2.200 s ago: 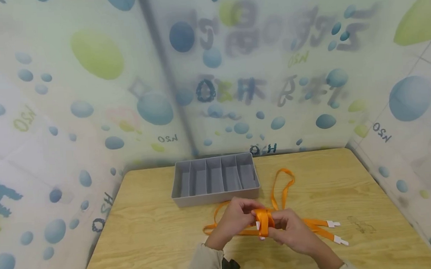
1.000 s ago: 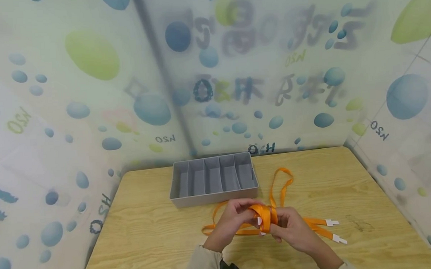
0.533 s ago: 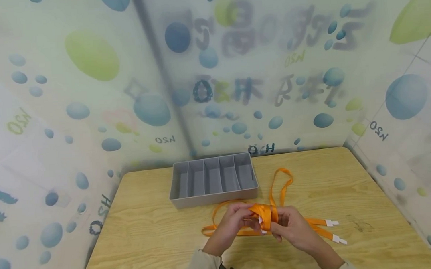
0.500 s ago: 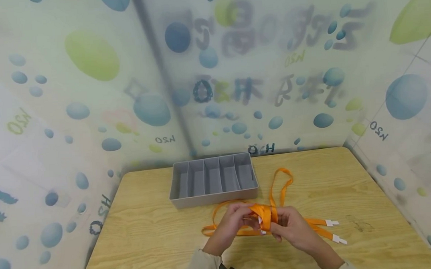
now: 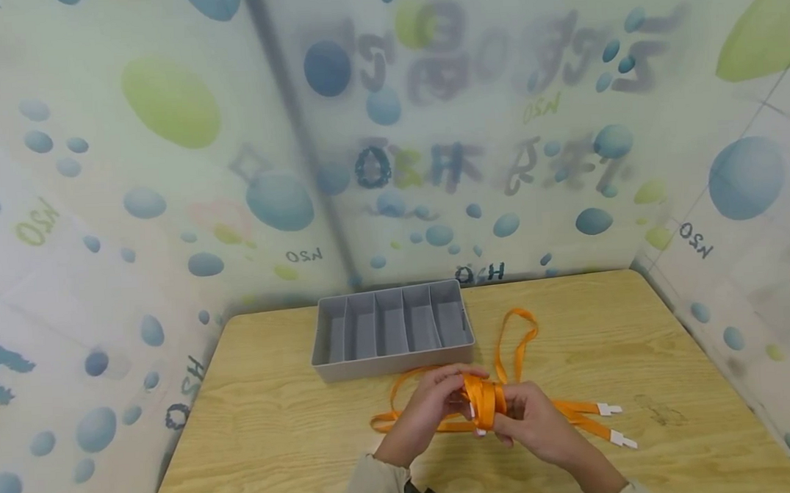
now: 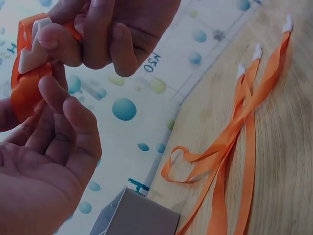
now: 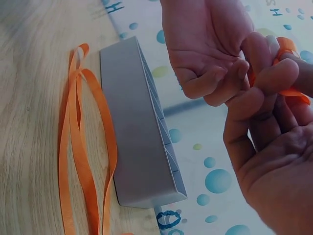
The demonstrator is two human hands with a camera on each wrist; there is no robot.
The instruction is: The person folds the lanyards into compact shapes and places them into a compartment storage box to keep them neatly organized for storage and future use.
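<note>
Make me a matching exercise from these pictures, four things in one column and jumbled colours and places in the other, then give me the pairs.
1. Tray
2. Wound strap
3. Loose straps
4. End clips

A. White, at the loose straps' ends
B. Orange, held by the left hand and right hand
C. Grey, near the wall
D. Orange, lying on the table

Pairs: 1-C, 2-B, 3-D, 4-A
</note>
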